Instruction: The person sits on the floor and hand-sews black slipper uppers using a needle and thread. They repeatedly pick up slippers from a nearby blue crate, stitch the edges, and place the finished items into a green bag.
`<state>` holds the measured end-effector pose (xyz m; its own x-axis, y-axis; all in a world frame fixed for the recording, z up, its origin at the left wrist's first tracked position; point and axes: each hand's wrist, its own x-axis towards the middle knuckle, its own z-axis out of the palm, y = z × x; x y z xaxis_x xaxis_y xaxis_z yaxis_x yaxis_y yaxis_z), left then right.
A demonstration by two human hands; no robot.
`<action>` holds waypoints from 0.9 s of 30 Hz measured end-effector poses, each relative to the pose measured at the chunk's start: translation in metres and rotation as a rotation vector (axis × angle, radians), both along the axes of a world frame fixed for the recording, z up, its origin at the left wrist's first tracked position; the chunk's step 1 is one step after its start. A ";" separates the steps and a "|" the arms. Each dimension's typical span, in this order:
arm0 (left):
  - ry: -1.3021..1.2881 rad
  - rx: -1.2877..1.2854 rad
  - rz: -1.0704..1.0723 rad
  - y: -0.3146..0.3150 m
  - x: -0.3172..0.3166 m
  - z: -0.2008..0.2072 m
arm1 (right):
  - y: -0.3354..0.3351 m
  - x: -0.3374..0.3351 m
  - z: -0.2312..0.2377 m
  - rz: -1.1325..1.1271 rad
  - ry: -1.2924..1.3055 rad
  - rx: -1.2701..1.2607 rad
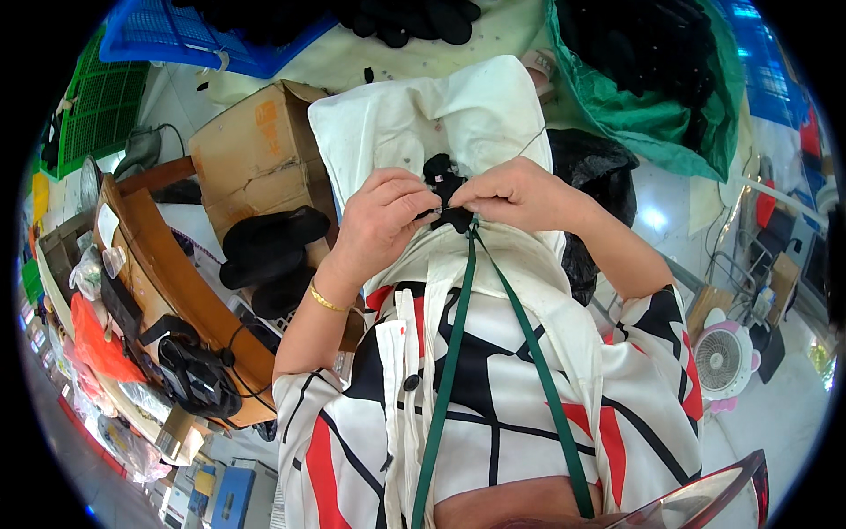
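Note:
A small black fabric piece (441, 172) with a tiny pale and red mark lies over the white cloth (397, 115) on my lap. My left hand (386, 216) pinches its left edge, thumb and fingertips pressed together. From the other side my right hand (520, 198) is closed in a pinch at the same piece, its fingertips close to the left ones. Something thin and light shows between the fingertips, too small to name. A green lanyard (458, 344) hangs from my neck and ends just below my right fingers.
On the left stand a cardboard box (251, 154), black soft items (273, 247) and a wooden table (189, 309) with a black bag. Ahead are a blue crate (185, 35) and a green sack (723, 115) of black pieces. A fan (724, 357) stands right.

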<state>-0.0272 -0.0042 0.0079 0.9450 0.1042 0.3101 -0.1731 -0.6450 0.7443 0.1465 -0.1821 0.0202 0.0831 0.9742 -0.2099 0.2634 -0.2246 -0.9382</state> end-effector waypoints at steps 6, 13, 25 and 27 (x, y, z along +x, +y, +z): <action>0.000 -0.131 -0.016 -0.003 -0.007 -0.007 | -0.002 -0.007 -0.008 -0.006 0.125 -0.014; 0.028 -0.207 -0.025 -0.008 -0.011 -0.003 | -0.003 -0.018 -0.001 -0.022 0.177 -0.053; 0.149 -0.421 -0.053 -0.017 -0.009 -0.008 | 0.003 -0.024 -0.009 -0.069 0.516 -0.208; 0.286 -0.479 0.009 -0.019 -0.013 -0.013 | 0.004 -0.021 -0.016 -0.149 0.338 -0.219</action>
